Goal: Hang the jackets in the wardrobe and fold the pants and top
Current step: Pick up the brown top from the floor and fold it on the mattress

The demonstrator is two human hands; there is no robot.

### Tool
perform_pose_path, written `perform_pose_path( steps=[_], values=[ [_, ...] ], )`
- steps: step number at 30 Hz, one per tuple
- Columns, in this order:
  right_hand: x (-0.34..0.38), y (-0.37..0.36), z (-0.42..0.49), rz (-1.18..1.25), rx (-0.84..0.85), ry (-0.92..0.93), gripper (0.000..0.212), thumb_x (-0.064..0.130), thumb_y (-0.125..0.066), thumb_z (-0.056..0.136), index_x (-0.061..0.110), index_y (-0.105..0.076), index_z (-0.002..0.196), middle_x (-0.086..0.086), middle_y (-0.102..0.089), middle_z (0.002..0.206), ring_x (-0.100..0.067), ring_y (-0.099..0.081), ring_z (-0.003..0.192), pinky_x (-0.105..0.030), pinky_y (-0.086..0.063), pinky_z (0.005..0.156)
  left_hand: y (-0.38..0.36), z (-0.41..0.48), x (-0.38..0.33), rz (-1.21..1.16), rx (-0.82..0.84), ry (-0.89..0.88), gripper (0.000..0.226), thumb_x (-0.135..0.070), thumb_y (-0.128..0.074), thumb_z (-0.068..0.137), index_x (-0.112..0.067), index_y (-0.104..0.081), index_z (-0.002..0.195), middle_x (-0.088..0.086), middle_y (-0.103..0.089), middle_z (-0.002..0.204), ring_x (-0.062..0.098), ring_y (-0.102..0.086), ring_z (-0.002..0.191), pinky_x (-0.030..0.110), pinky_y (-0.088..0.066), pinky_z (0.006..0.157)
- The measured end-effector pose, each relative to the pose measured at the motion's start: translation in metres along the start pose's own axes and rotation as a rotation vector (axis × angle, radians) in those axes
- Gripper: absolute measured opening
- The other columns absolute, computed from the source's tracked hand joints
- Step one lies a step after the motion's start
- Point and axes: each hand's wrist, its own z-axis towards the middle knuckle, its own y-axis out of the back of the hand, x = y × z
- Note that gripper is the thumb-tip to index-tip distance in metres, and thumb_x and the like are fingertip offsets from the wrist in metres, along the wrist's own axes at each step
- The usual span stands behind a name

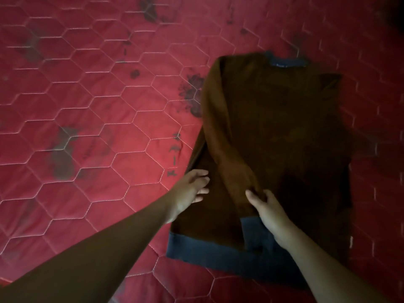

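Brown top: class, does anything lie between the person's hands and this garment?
Nothing visible does. The left hand touches the brown top at its left edge, and the right hand grips its folded-over sleeve. It lies on the red mattress with nothing else on it.

Bare left forearm (122, 248), bare right forearm (323, 265)

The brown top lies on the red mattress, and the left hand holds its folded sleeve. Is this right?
No. In the head view the right hand holds the folded sleeve; the left hand only touches the top near its edge. The top does lie on the red mattress.
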Motion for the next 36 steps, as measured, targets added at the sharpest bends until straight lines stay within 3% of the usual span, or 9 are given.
perform_pose_path(
  steps=[8,12,15,19,23,27,31,33,36],
  values=[
    [0.025,-0.02,0.027,-0.83,-0.36,0.615,0.078,0.069,-0.053,0.09,0.028,-0.029,0.152,-0.004,-0.036,0.152,-0.026,-0.039,0.138,-0.046,-0.043,0.108,-0.024,0.058,-0.018,-0.03,-0.057,-0.088,0.029,-0.002,-0.045,0.101,-0.017,-0.061,0.119,0.001,-0.068,0.106,0.016,-0.066,0.097,0.033,-0.053,0.092],
    [0.055,-0.044,0.038,-1.035,-0.365,0.779,0.07,0.046,-0.063,0.094,0.023,-0.032,0.152,-0.005,-0.046,0.147,-0.025,-0.047,0.135,-0.045,-0.048,0.104,-0.016,0.086,-0.019,0.722,-0.184,-0.443,0.043,-0.001,-0.045,0.086,-0.009,-0.066,0.122,0.005,-0.051,0.138,0.022,-0.042,0.129,0.036,-0.034,0.114],
    [0.075,-0.029,0.048,-0.493,-0.333,0.708,0.033,0.013,-0.06,0.094,0.024,-0.059,0.125,0.002,-0.066,0.114,-0.019,-0.063,0.105,-0.035,-0.054,0.091,0.004,0.099,-0.005,1.056,-0.102,-0.574,0.063,-0.008,-0.051,0.082,-0.007,-0.05,0.146,0.013,-0.036,0.158,0.032,-0.022,0.15,0.041,-0.016,0.125],
    [0.08,0.02,0.061,0.462,-0.297,0.367,0.03,0.003,-0.047,0.073,0.018,-0.068,0.089,-0.003,-0.067,0.088,-0.026,-0.065,0.089,-0.039,-0.053,0.086,0.028,0.102,0.003,1.21,-0.304,-0.515,0.073,-0.034,-0.049,0.102,-0.015,-0.011,0.161,0.007,0.001,0.169,0.026,0.004,0.156,0.044,-0.006,0.127],
    [0.061,0.051,0.076,-0.178,-0.283,0.094,0.033,0.008,-0.047,0.091,0.016,-0.058,0.121,-0.005,-0.061,0.108,-0.032,-0.06,0.106,-0.044,-0.049,0.097,0.038,0.11,-0.013,1.251,-0.456,-0.261,0.073,-0.053,-0.032,0.104,-0.02,0.0,0.161,0.008,0.016,0.167,0.03,0.017,0.153,0.046,-0.004,0.126],
    [0.106,0.04,0.09,-0.392,-0.363,0.502,0.056,0.018,-0.061,0.093,0.025,-0.043,0.145,-0.003,-0.049,0.139,-0.022,-0.053,0.122,-0.042,-0.049,0.103,0.019,0.123,-0.04,1.407,-0.618,-0.514,0.059,-0.034,-0.055,0.094,-0.019,-0.04,0.149,0.021,-0.034,0.147,0.041,-0.037,0.134,0.05,-0.039,0.104],
    [0.16,0.024,0.118,-0.276,-0.22,0.568,0.039,0.032,-0.05,0.104,0.023,-0.046,0.142,0.0,-0.061,0.123,-0.013,-0.061,0.103,-0.021,-0.047,0.082,0.007,0.148,-0.055,1.133,-0.331,-0.671,0.043,-0.012,-0.056,0.088,-0.008,-0.058,0.131,0.011,-0.056,0.12,0.03,-0.055,0.113,0.042,-0.048,0.097],
    [0.182,0.024,0.134,-0.241,-0.203,0.461,0.03,0.037,-0.044,0.107,0.018,-0.056,0.127,0.004,-0.061,0.101,-0.012,-0.061,0.087,-0.029,-0.051,0.079,0.003,0.153,-0.058,0.907,-0.328,-0.676,0.043,-0.003,-0.056,0.085,-0.009,-0.061,0.127,0.007,-0.058,0.122,0.02,-0.056,0.113,0.03,-0.046,0.1],
    [0.204,0.025,0.146,-0.182,0.005,0.235,0.035,0.047,-0.053,0.102,0.018,-0.065,0.118,0.001,-0.064,0.09,-0.017,-0.059,0.073,-0.03,-0.046,0.06,-0.011,0.15,-0.077,0.04,-0.369,-0.407,0.03,0.001,-0.051,0.089,-0.019,-0.059,0.109,0.005,-0.061,0.102,0.015,-0.06,0.086,0.033,-0.052,0.083]
  ],
)
